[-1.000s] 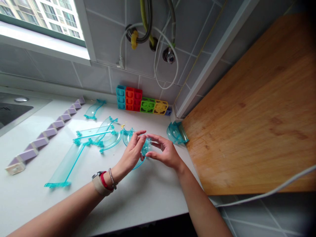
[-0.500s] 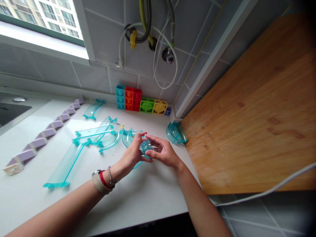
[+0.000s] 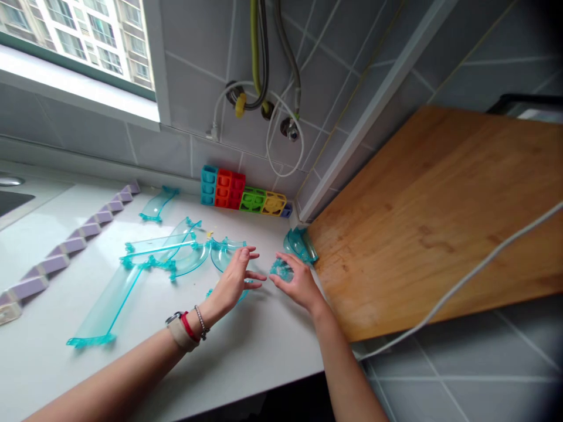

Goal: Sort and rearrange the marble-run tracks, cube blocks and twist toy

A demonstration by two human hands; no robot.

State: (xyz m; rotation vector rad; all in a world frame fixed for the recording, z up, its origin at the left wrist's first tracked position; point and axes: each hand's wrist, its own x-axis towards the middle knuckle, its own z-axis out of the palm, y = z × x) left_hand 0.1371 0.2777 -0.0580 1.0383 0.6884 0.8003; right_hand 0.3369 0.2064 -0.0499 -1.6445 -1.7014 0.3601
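My right hand (image 3: 299, 282) is closed round a small cluster of clear teal pieces (image 3: 281, 269) above the white counter. To its left, my left hand (image 3: 236, 281) has its fingers spread and holds nothing. A curved teal piece (image 3: 221, 256) lies just behind my left hand, and another (image 3: 241, 293) is partly hidden beneath it. Further left are joined teal curved pieces (image 3: 191, 258) and a long straight teal track (image 3: 108, 302). A short teal piece (image 3: 158, 205) lies apart towards the wall.
Coloured blocks (image 3: 231, 190) stand against the tiled wall. A lilac zigzag strip (image 3: 70, 245) runs along the left. More teal pieces (image 3: 301, 244) sit in the corner beside a large wooden board (image 3: 440, 234), with a white cable (image 3: 461, 287) crossing in front of it.
My hands have moved apart. My left hand has let go of the teal cluster, and my right hand has carried it to the right. The camera view has shifted.
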